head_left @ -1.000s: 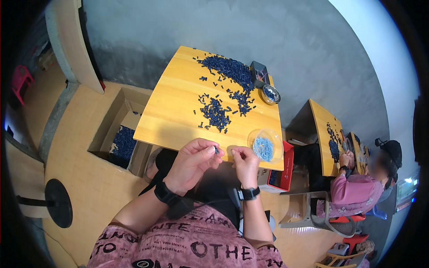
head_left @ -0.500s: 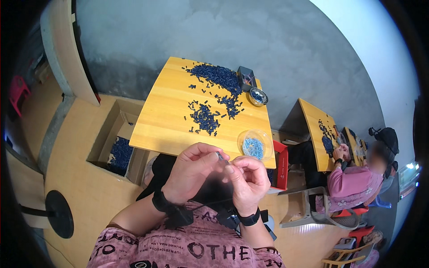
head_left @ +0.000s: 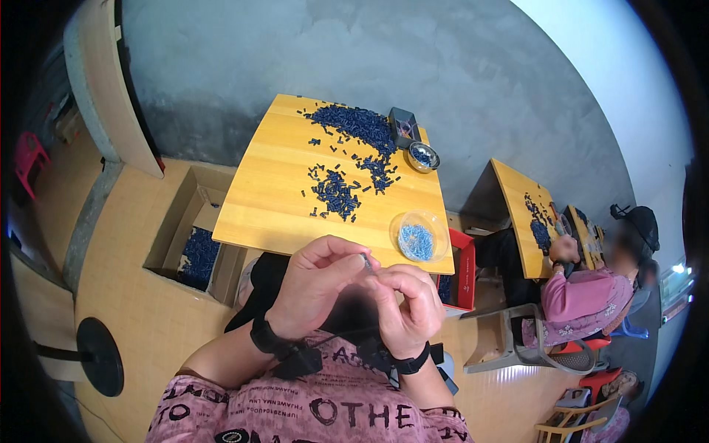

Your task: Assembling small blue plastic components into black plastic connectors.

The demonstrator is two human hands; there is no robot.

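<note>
Both hands are raised close to the chest, below the near edge of the wooden surface (head_left: 273,207). The left hand (head_left: 314,284) is curled, with its thumb and forefinger pinched on a small thin grey piece (head_left: 366,261) that sticks up between the two hands. The right hand (head_left: 408,306) is clenched just beside it, fingers folded in and touching the left hand's fingertips; whether it also grips the piece I cannot tell. Each wrist wears a black strap. On the surface, at 12 o'clock from the hands, lies a loose cluster of small dark blue parts (head_left: 336,193), with a larger heap (head_left: 354,124) further on near the far edge. A clear round dish (head_left: 419,236) of light blue bits sits at 1 o'clock, near the front right corner. A small metal bowl (head_left: 424,156) stands near the far right corner. A cardboard box (head_left: 193,244) holding more dark blue parts sits on the floor at 9 o'clock. Another person (head_left: 591,288) sits at a second table at 3 o'clock.
</note>
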